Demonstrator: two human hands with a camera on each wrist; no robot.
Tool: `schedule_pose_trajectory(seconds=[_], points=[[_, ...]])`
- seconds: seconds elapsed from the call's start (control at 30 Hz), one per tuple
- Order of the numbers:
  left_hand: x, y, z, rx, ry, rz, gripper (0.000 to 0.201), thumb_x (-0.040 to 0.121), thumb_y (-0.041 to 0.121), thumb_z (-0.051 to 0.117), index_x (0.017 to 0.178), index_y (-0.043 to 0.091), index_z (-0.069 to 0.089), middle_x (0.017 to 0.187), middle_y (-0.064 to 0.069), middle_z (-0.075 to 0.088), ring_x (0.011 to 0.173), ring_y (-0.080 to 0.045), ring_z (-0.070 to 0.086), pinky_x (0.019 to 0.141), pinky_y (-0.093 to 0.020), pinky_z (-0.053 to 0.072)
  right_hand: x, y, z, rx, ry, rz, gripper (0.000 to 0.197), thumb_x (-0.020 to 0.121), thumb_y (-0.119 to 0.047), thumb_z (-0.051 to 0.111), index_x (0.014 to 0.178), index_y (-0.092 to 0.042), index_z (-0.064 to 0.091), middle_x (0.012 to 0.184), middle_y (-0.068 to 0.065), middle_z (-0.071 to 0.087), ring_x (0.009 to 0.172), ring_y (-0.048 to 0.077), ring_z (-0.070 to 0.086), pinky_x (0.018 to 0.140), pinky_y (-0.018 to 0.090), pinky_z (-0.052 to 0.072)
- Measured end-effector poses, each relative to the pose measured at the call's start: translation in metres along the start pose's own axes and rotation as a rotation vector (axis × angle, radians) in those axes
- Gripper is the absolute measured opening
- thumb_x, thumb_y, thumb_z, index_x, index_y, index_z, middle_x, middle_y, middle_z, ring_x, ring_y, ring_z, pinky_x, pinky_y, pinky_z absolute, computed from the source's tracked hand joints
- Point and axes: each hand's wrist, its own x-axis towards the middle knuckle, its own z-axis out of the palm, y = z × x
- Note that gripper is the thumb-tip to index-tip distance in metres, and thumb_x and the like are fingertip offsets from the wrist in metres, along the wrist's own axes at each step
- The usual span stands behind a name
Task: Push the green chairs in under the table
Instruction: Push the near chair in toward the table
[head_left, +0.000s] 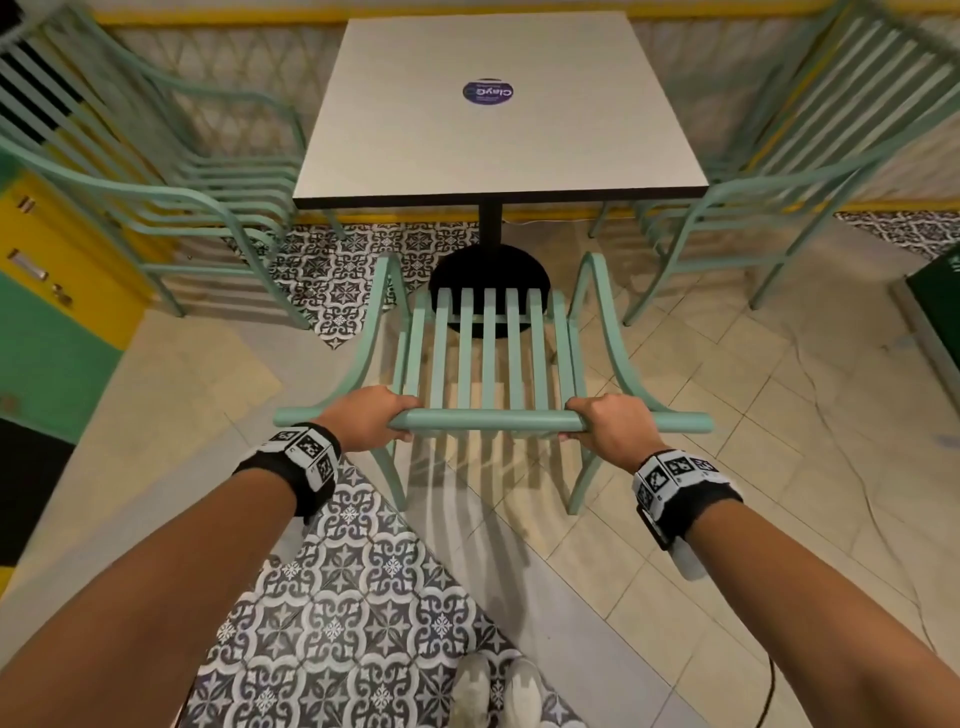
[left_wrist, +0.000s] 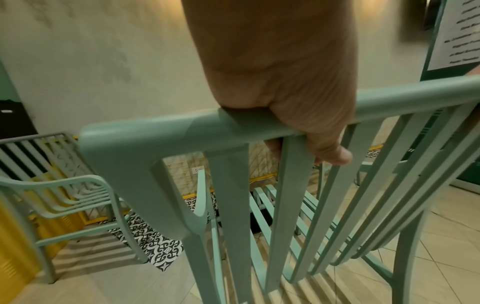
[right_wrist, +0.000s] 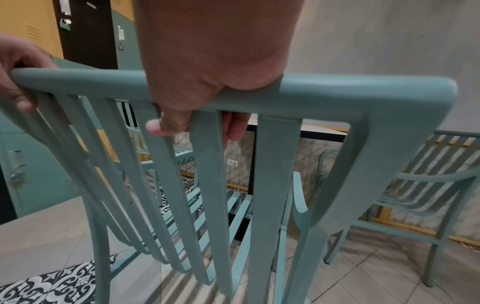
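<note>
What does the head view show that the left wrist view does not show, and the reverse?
Only the head view shows the table top with its round purple sticker, the right hand and a chair at the right. Only the left wrist view shows a printed notice and the left hand's thumb under the rail. Both show the left hand gripping the top rail of the near chair.

Left chair (head_left: 156, 208) and right chair (head_left: 810, 171) cut off by the head view's edges — backs streaked with blur, sticker (head_left: 489, 92) print on the table (head_left: 498, 150) too small to read, fingers of both hands hidden behind the middle chair's top rail (head_left: 493, 420), shoes (head_left: 498, 691) cropped at the bottom edge.
</note>
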Motion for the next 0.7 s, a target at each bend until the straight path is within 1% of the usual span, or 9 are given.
schedule_pose_trajectory(seconds=[0.1, 0.23, 0.37, 0.5, 0.57, 0.6, 0.63, 0.67, 0.7], points=[[0.004, -0.002, -0.004, -0.023, -0.002, -0.006, 0.022, 0.086, 0.02, 0.066, 0.107, 0.013, 0.064, 0.094, -0.012, 0.072, 0.079, -0.02, 0.058, 0.078, -0.036, 0.049, 0.005, 0.002, -0.002, 0.007, -0.04, 0.002, 0.032, 0.08, -0.042, 0.067, 0.09, -0.012, 0.063, 0.071, 0.009, 0.069, 0.064, 0.027, 0.064, 0.062, 0.034, 0.053], [0.008, -0.003, -0.007, -0.018, -0.005, -0.005, 0.025, 0.084, 0.019, 0.069, 0.108, 0.012, 0.064, 0.094, -0.012, 0.072, 0.088, -0.028, 0.065, 0.08, -0.037, 0.051, 0.011, 0.004, -0.003, 0.007, -0.052, -0.004, 0.034, 0.08, -0.044, 0.066, 0.092, -0.013, 0.062, 0.072, 0.01, 0.069, 0.066, 0.028, 0.065, 0.063, 0.036, 0.055], [0.009, -0.004, -0.006, -0.002, 0.021, -0.01, 0.03, 0.082, 0.022, 0.072, 0.111, 0.017, 0.064, 0.094, -0.01, 0.073, 0.086, -0.025, 0.064, 0.081, -0.038, 0.052, 0.013, 0.006, -0.002, 0.021, -0.065, -0.009, 0.037, 0.078, -0.047, 0.067, 0.092, -0.013, 0.062, 0.071, 0.008, 0.068, 0.064, 0.026, 0.063, 0.062, 0.033, 0.055], [0.01, -0.002, -0.005, 0.016, 0.016, -0.03, 0.035, 0.082, 0.025, 0.072, 0.115, 0.018, 0.064, 0.098, -0.01, 0.073, 0.09, -0.026, 0.064, 0.08, -0.038, 0.051, 0.012, 0.01, -0.001, 0.018, -0.072, -0.02, 0.04, 0.076, -0.05, 0.066, 0.094, -0.014, 0.062, 0.068, 0.001, 0.061, 0.061, 0.019, 0.056, 0.057, 0.027, 0.047], [0.011, -0.001, -0.005, 0.015, 0.024, -0.049, 0.037, 0.081, 0.027, 0.072, 0.116, 0.018, 0.064, 0.1, -0.01, 0.073, 0.092, -0.027, 0.064, 0.079, -0.036, 0.049, 0.012, 0.011, 0.001, 0.017, -0.083, -0.02, 0.041, 0.076, -0.051, 0.066, 0.096, -0.015, 0.061, 0.071, 0.002, 0.064, 0.063, 0.018, 0.057, 0.056, 0.025, 0.042], [0.011, 0.0, -0.004, 0.01, 0.031, -0.065, 0.037, 0.081, 0.028, 0.073, 0.116, 0.019, 0.064, 0.1, -0.01, 0.073, 0.092, -0.027, 0.064, 0.077, -0.035, 0.048, 0.012, 0.012, -0.001, 0.026, -0.087, -0.015, 0.043, 0.075, -0.052, 0.066, 0.099, -0.017, 0.061, 0.075, 0.003, 0.067, 0.066, 0.019, 0.06, 0.057, 0.025, 0.043], [0.011, 0.001, -0.004, 0.006, 0.042, -0.084, 0.038, 0.08, 0.03, 0.073, 0.117, 0.021, 0.064, 0.101, -0.008, 0.073, 0.092, -0.026, 0.065, 0.076, -0.034, 0.049, 0.011, 0.013, -0.001, 0.045, -0.077, -0.015, 0.045, 0.074, -0.053, 0.066, 0.103, -0.018, 0.06, 0.079, 0.003, 0.069, 0.069, 0.019, 0.062, 0.059, 0.026, 0.047], [0.011, 0.003, -0.002, 0.005, 0.073, -0.094, 0.041, 0.08, 0.031, 0.074, 0.119, 0.023, 0.062, 0.103, -0.007, 0.074, 0.092, -0.025, 0.065, 0.078, -0.034, 0.05, 0.009, 0.013, -0.003, 0.068, -0.07, -0.016, 0.048, 0.074, -0.052, 0.067, 0.108, -0.019, 0.059, 0.084, 0.003, 0.071, 0.074, 0.019, 0.064, 0.064, 0.028, 0.051], [0.009, 0.007, 0.001, 0.005, 0.111, -0.11, 0.046, 0.079, 0.031, 0.074, 0.122, 0.024, 0.06, 0.107, -0.005, 0.073, 0.094, -0.024, 0.066, 0.082, -0.035, 0.052, 0.005, 0.015, -0.002, 0.106, -0.045, -0.027, 0.05, 0.075, -0.049, 0.068, 0.114, -0.02, 0.057, 0.089, 0.003, 0.072, 0.08, 0.02, 0.065, 0.073, 0.031, 0.053]])
